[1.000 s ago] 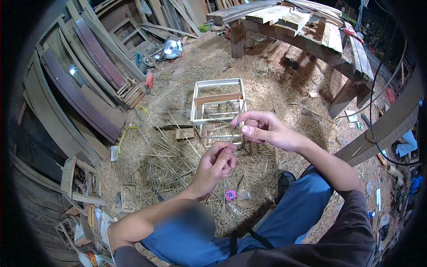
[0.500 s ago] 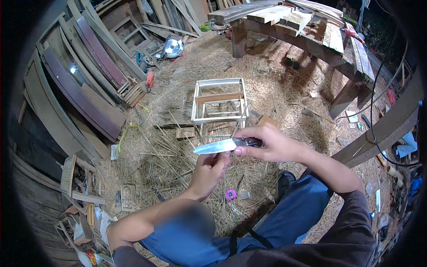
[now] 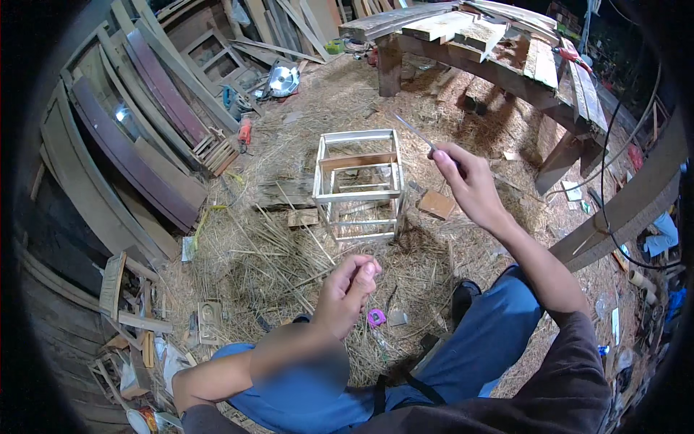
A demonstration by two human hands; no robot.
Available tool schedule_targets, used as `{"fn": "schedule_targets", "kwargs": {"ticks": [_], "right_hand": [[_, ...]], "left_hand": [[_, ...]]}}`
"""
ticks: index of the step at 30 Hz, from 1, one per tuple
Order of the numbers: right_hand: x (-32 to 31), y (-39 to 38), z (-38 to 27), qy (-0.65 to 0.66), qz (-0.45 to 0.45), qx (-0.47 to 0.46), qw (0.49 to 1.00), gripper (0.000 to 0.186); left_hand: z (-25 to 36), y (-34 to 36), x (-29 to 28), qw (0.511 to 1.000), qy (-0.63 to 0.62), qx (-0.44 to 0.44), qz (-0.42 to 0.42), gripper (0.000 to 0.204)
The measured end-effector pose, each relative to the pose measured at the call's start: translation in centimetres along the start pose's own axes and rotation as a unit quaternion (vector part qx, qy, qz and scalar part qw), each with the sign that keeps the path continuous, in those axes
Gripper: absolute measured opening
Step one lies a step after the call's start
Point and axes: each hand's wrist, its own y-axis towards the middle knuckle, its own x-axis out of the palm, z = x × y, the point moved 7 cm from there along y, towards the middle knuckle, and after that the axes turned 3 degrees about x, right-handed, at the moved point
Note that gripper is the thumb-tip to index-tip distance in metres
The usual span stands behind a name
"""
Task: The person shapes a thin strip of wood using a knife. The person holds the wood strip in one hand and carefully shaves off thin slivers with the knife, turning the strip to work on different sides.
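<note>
My right hand point(image 3: 466, 184) is raised, closed around the dark handle of a knife point(image 3: 413, 132). Its blade points up and away to the left, seen almost edge-on as a thin line. Lower and nearer my body, my left hand point(image 3: 350, 291) has its thumb pressed to its curled fingers; whatever is pinched there is too small or hidden to tell. Beyond both hands a small open frame of pale wood strips point(image 3: 358, 196) stands on the floor. A brown wood block point(image 3: 437, 205) lies to its right.
Thin sticks and straw-like shavings point(image 3: 253, 264) litter the floor. A pink tape measure point(image 3: 376, 317) lies between my legs. At the far right stands a heavy workbench point(image 3: 491, 61) with boards. A circular saw point(image 3: 282, 78) sits far left, near leaning wooden panels point(image 3: 130, 159).
My right hand has moved up, away and to the right with the knife, turning the blade edge-on. The hands have parted; my left hand has dropped slightly and stays pinched.
</note>
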Motion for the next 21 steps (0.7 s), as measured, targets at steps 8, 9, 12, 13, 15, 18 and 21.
{"fn": "schedule_targets", "kwargs": {"ticks": [8,9,12,13,15,18,21], "right_hand": [[6.0,-4.2,-6.7,-0.016,-0.247,-0.164,0.955,0.037],[6.5,-4.6,-6.9,-0.008,-0.255,-0.179,0.950,0.037],[7.5,-5.4,-7.4,-0.001,-0.281,-0.204,0.938,0.037],[7.4,-5.4,-7.6,-0.009,-0.292,-0.197,0.936,0.038],[7.4,-5.2,-7.4,-0.017,-0.292,-0.200,0.935,0.037],[7.0,-4.7,-6.6,-0.024,-0.265,-0.225,0.937,0.036],[6.3,-4.2,-6.0,-0.032,-0.237,-0.232,0.943,0.034]], "left_hand": [[1.2,1.1,-2.3,0.997,-0.008,0.008,0.072,0.016],[1.2,1.1,-2.1,0.998,0.019,0.003,0.065,0.016],[0.6,1.0,-1.8,0.994,0.100,-0.012,0.044,0.021],[0.5,1.3,-1.8,0.993,0.110,-0.001,0.045,0.025],[0.9,1.4,-1.6,0.996,0.083,0.003,0.033,0.018],[0.9,1.4,-1.7,0.998,0.047,0.016,0.039,0.018],[1.1,1.5,-1.9,0.999,0.028,0.007,0.044,0.025]]}}
